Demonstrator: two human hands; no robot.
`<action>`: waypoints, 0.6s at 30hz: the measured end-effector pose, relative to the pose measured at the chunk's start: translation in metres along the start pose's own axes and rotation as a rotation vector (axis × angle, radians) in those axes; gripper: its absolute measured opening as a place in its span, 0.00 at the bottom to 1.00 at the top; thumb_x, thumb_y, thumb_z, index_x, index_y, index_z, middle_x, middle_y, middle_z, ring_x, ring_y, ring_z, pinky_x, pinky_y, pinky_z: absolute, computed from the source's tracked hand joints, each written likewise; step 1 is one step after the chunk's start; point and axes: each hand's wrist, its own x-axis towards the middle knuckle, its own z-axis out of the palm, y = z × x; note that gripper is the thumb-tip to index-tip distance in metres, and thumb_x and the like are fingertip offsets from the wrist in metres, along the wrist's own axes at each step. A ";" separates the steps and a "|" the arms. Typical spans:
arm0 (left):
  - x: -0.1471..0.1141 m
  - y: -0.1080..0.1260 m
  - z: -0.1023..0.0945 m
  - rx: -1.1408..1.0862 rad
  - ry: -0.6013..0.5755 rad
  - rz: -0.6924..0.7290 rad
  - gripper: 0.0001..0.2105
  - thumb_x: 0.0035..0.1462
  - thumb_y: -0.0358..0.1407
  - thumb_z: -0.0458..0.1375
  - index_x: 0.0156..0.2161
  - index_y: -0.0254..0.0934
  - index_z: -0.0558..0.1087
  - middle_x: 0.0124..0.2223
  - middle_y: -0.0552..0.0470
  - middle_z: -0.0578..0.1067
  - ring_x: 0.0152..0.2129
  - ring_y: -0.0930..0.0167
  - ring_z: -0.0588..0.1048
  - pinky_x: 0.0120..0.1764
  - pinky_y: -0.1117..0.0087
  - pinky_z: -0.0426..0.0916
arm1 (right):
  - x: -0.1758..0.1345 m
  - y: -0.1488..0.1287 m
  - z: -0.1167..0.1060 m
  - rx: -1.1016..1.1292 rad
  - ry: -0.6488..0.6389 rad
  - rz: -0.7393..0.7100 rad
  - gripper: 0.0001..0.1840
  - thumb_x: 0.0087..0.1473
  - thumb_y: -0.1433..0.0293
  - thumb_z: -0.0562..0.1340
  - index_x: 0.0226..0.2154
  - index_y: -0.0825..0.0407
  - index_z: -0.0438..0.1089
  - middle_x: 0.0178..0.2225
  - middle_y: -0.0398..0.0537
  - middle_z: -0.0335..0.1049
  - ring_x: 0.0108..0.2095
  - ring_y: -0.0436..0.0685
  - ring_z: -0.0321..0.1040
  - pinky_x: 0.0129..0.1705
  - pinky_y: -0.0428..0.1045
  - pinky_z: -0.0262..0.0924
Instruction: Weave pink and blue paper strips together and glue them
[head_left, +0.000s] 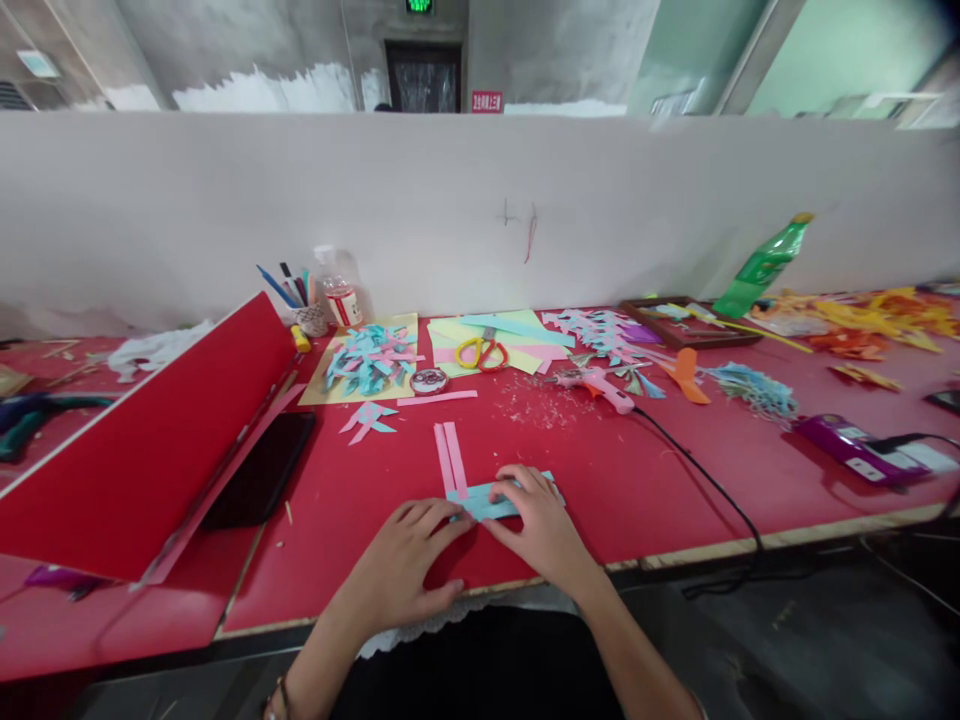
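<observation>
Near the front edge of the red table, two pink paper strips [451,455] stand away from me, their near ends meeting a light blue paper strip [495,503] that lies crosswise. My left hand [409,560] touches the blue strip's left end with its fingertips, thumb apart. Over the right part of the strip, my right hand [536,515] rests with bent, spread fingers pressing on the paper. Beyond the strips are a woven paper piece [369,420], a loose pink strip [437,398] and a round tin [429,381].
Scissors [482,352] lie on paper sheets at the back. A pink glue gun [596,385] trails its black cord down the right side. A red board [172,430] leans over a black phone [262,470] at left. A green bottle [765,268] tilts at the back right.
</observation>
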 end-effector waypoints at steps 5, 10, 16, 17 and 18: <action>-0.003 0.006 0.002 0.006 0.029 -0.021 0.27 0.50 0.46 0.50 0.54 0.40 0.55 0.52 0.48 0.62 0.48 0.64 0.60 0.50 0.59 0.55 | -0.001 0.000 0.001 -0.054 0.050 -0.012 0.07 0.43 0.65 0.59 0.25 0.50 0.63 0.43 0.48 0.60 0.45 0.58 0.56 0.50 0.58 0.42; 0.003 0.014 -0.004 -0.057 0.030 -0.081 0.21 0.54 0.46 0.45 0.51 0.40 0.59 0.50 0.49 0.65 0.46 0.66 0.62 0.49 0.62 0.57 | -0.004 0.007 -0.009 -0.058 0.082 0.045 0.08 0.44 0.64 0.58 0.22 0.51 0.62 0.42 0.48 0.61 0.44 0.57 0.58 0.52 0.62 0.33; 0.007 0.013 -0.004 -0.063 0.080 -0.115 0.19 0.56 0.44 0.43 0.50 0.38 0.59 0.48 0.48 0.67 0.44 0.67 0.65 0.46 0.64 0.60 | -0.008 0.026 -0.031 0.047 0.068 0.127 0.09 0.46 0.62 0.56 0.22 0.51 0.63 0.36 0.46 0.65 0.39 0.55 0.62 0.48 0.58 0.41; 0.008 0.013 -0.003 -0.058 0.092 -0.131 0.20 0.56 0.44 0.43 0.50 0.37 0.58 0.47 0.47 0.68 0.43 0.67 0.65 0.45 0.64 0.60 | -0.009 0.027 -0.033 0.065 0.080 0.164 0.10 0.47 0.62 0.55 0.23 0.51 0.64 0.33 0.45 0.66 0.36 0.55 0.63 0.46 0.57 0.44; 0.009 0.013 -0.002 -0.050 0.103 -0.151 0.19 0.56 0.44 0.43 0.50 0.36 0.58 0.46 0.47 0.68 0.42 0.67 0.66 0.44 0.65 0.61 | -0.008 0.026 -0.036 0.070 0.097 0.198 0.11 0.47 0.61 0.55 0.22 0.51 0.64 0.31 0.45 0.66 0.35 0.55 0.63 0.44 0.55 0.46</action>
